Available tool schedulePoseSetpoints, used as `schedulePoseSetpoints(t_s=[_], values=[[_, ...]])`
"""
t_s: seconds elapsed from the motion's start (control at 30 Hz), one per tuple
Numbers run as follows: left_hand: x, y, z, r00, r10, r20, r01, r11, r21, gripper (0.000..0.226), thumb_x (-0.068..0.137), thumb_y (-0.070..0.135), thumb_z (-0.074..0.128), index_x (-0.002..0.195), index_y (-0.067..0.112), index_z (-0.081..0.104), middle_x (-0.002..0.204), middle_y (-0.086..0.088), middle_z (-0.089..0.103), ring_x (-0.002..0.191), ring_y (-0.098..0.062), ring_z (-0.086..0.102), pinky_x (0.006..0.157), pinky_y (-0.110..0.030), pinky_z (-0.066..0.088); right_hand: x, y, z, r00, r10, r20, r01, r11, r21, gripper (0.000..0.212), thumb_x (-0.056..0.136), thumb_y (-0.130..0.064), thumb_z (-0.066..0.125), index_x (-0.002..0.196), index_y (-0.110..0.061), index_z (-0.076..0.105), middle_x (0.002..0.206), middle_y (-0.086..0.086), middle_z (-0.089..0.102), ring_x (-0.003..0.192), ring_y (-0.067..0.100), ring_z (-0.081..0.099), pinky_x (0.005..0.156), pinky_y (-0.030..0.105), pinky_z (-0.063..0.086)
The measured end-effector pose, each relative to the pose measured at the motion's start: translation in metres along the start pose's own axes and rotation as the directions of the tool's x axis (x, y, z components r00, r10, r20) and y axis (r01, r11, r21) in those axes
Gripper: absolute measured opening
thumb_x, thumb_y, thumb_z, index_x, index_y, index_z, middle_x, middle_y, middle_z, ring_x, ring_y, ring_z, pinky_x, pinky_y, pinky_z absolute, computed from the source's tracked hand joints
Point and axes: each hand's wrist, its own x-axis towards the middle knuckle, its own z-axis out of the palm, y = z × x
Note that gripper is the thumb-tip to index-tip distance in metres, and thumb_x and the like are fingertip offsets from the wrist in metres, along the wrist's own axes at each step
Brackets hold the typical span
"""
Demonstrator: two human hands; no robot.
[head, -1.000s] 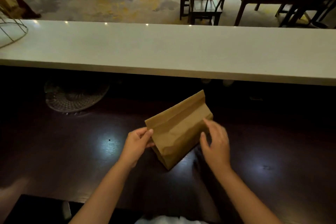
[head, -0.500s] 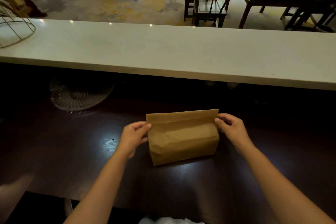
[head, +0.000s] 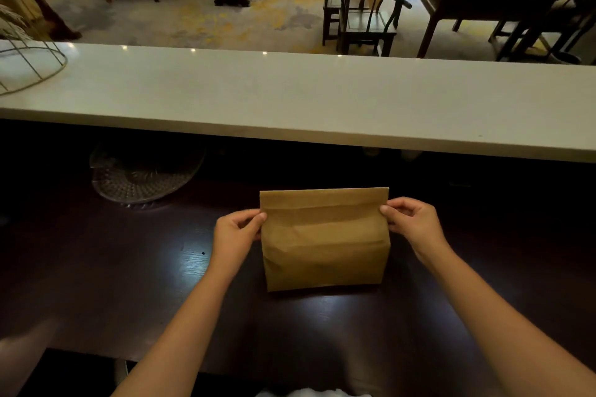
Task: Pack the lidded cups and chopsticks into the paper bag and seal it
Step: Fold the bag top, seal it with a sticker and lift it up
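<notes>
A brown paper bag (head: 325,245) stands upright on the dark wooden table (head: 129,284), its broad side facing me and its top pressed flat into a folded band. My left hand (head: 237,232) pinches the left end of that band. My right hand (head: 411,222) pinches the right end. No cups or chopsticks are visible; whatever is inside the bag is hidden.
A clear patterned glass plate (head: 145,174) lies at the back left of the table, partly under a long white counter (head: 306,100). A wire frame (head: 29,68) sits on the counter's left end. Chairs and tables stand in the room beyond.
The bag has turned from a slanted pose to square-on. My right hand left its front face and took the right end of the top; my left hand stayed at the left end.
</notes>
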Motion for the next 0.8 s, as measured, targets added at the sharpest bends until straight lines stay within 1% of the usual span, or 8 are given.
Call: schedulePoseSetpoints(t_s=[0.07,0.17,0.3,0.43,0.5,0.57,0.7,0.8], values=[[0.005,0.01,0.0,1.0,0.019,0.007,-0.019,1.0,-0.016,0.017,0.083,-0.003,0.06,0.099,0.0,0.067,0.07,0.005,0.069,0.06,0.002,0.066,0.056,-0.014,0.055,0.0,-0.009,0.0,1.0,-0.012,-0.027,0.012,1.0,-0.002,0.016,0.083,-0.001,0.062,0.072,-0.014,0.062,0.067,0.006,0.061,0.059,0.007,0.06,0.053,0.014,0.052],[0.015,0.028,0.001,0.998,0.056,0.028,-0.055,0.998,-0.032,0.017,0.083,-0.002,0.061,0.098,0.001,0.067,0.076,-0.002,0.069,0.06,0.002,0.066,0.054,-0.013,0.054,0.001,-0.029,-0.002,0.998,-0.049,-0.038,0.048,0.999,-0.012,0.013,0.082,-0.002,0.062,0.074,-0.012,0.063,0.069,0.007,0.062,0.064,0.015,0.06,0.054,0.017,0.053],[0.032,0.053,0.0,0.994,0.073,0.077,-0.07,0.997,-0.045,0.015,0.083,-0.002,0.061,0.083,0.011,0.068,0.057,0.01,0.071,0.058,0.001,0.066,0.053,-0.015,0.054,0.004,-0.06,-0.008,0.996,-0.087,-0.011,0.086,0.993,-0.075,0.006,0.083,-0.005,0.063,0.079,-0.008,0.065,0.075,0.006,0.066,0.069,0.015,0.064,0.055,0.019,0.056],[0.051,0.098,0.002,0.985,0.129,0.117,-0.125,0.991,-0.042,0.013,0.083,0.0,0.062,0.081,0.011,0.069,0.058,0.012,0.071,0.061,-0.002,0.067,0.054,-0.016,0.055,0.014,-0.1,-0.017,0.991,-0.128,-0.034,0.127,0.991,-0.043,0.008,0.083,-0.003,0.062,0.086,0.004,0.063,0.075,0.01,0.064,0.069,0.02,0.062,0.052,0.018,0.056],[0.062,0.129,0.003,0.974,0.179,0.136,-0.174,0.984,-0.045,0.018,0.082,0.001,0.063,0.076,0.016,0.069,0.06,0.009,0.072,0.063,-0.004,0.068,0.055,-0.017,0.055,0.02,-0.128,-0.021,0.985,-0.168,-0.045,0.167,0.985,-0.042,0.005,0.082,-0.005,0.063,0.083,0.0,0.064,0.076,0.01,0.066,0.071,0.022,0.064,0.053,0.02,0.057],[0.072,0.163,0.003,0.958,0.237,0.16,-0.235,0.972,-0.031,0.015,0.083,0.002,0.063,0.078,0.014,0.07,0.067,0.006,0.072,0.066,-0.008,0.069,0.057,-0.019,0.056,0.026,-0.157,-0.026,0.975,-0.215,-0.049,0.21,0.973,-0.09,0.004,0.083,-0.009,0.063,0.081,-0.006,0.065,0.079,0.008,0.067,0.073,0.02,0.066,0.055,0.023,0.056],[0.092,0.228,0.007,0.925,0.337,0.176,-0.332,0.941,-0.06,0.012,0.084,0.001,0.061,0.083,0.009,0.07,0.062,0.007,0.072,0.066,-0.01,0.068,0.056,-0.02,0.057,0.04,-0.216,-0.036,0.941,-0.328,-0.082,0.319,0.941,-0.112,0.007,0.085,-0.01,0.06,0.079,-0.011,0.064,0.079,0.008,0.066,0.074,0.021,0.066,0.055,0.022,0.053],[0.103,0.274,0.011,0.896,0.391,0.209,-0.392,0.919,-0.04,0.012,0.087,0.006,0.057,0.088,0.012,0.067,0.081,0.0,0.069,0.08,-0.013,0.065,0.062,-0.022,0.056,0.05,-0.256,-0.043,0.909,-0.409,-0.079,0.397,0.909,-0.128,0.005,0.086,-0.009,0.058,0.083,-0.01,0.062,0.082,0.009,0.065,0.077,0.021,0.065,0.061,0.027,0.053]])
